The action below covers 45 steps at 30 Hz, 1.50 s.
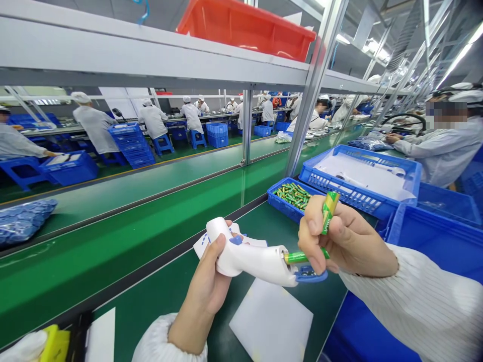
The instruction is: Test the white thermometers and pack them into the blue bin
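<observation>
My left hand (209, 274) is wrapped round a white handheld infrared thermometer (249, 259) with a blue trigger, tilted so its handle end points right. At that end a blue battery cover (311, 274) hangs open. One green and yellow battery (296, 258) sticks partly out of the handle opening, touched by the lower fingers of my right hand (332, 236). Between the thumb and forefinger of that hand is a second green battery (329, 212), held upright. White cards with blue marks lie behind the thermometer.
A blue tray of batteries (292, 196) stands behind my right hand. Beyond it is a blue crate (362, 176) with white sheets. A white pad (271, 322) lies on the green bench. A metal post (313, 90) and shelf rise ahead. A co-worker (449, 141) sits at right.
</observation>
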Each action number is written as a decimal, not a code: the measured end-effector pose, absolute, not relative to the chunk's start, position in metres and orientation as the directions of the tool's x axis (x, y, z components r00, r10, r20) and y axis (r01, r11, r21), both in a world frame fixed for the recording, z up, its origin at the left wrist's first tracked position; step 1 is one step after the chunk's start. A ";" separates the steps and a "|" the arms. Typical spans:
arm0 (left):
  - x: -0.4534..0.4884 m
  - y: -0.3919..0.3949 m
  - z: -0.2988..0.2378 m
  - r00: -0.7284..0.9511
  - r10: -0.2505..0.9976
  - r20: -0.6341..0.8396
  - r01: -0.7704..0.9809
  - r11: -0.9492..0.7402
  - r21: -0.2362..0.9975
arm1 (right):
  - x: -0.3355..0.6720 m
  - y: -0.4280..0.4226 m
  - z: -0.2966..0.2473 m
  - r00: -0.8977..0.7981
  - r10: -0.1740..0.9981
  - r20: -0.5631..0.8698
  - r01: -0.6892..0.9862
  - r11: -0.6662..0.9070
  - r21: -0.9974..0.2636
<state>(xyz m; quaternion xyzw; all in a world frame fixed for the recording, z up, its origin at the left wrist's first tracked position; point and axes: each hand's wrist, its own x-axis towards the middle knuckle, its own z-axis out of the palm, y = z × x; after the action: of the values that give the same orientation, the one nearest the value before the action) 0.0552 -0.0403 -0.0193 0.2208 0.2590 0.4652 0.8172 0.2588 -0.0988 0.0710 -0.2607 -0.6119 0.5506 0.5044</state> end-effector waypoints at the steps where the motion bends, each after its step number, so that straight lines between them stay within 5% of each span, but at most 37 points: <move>1: 0.056 -0.041 -0.019 0.438 0.872 -0.218 -0.650 0.475 0.594 | 0.259 -0.100 0.071 -0.351 0.875 0.333 -0.222 0.268 -0.937; 9: 0.060 -0.044 -0.018 0.441 0.859 -0.261 -0.629 0.503 0.593 | 0.258 -0.097 0.067 -0.446 0.788 0.424 -0.114 0.419 -0.901; 13: 0.059 -0.042 -0.014 0.411 0.861 -0.299 -0.640 0.506 0.579 | 0.261 -0.093 0.071 -0.326 0.761 0.560 0.014 0.596 -0.803; 20: 0.057 -0.044 -0.013 0.450 0.857 -0.250 -0.649 0.506 0.567 | 0.250 -0.103 0.066 -0.155 0.765 0.626 0.093 0.642 -0.761; 33: 0.058 -0.046 -0.009 0.481 0.845 -0.232 -0.668 0.525 0.528 | 0.246 -0.113 0.067 -0.222 0.833 0.507 -0.161 0.482 -0.862; 40: 0.059 -0.045 -0.011 0.491 0.820 -0.293 -0.666 0.570 0.481 | 0.242 -0.112 0.062 -0.282 0.591 0.756 0.133 0.804 -0.579; 45: 0.061 -0.047 -0.011 0.502 0.812 -0.297 -0.668 0.583 0.463 | 0.254 -0.111 0.067 -0.468 0.453 0.759 0.260 0.891 -0.371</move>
<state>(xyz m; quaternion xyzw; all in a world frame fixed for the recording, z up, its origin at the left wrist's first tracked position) 0.0610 -0.0465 -0.0113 0.1455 0.2474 0.4331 0.8544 0.2537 -0.1106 0.0668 -0.2096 -0.8507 0.1021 0.4711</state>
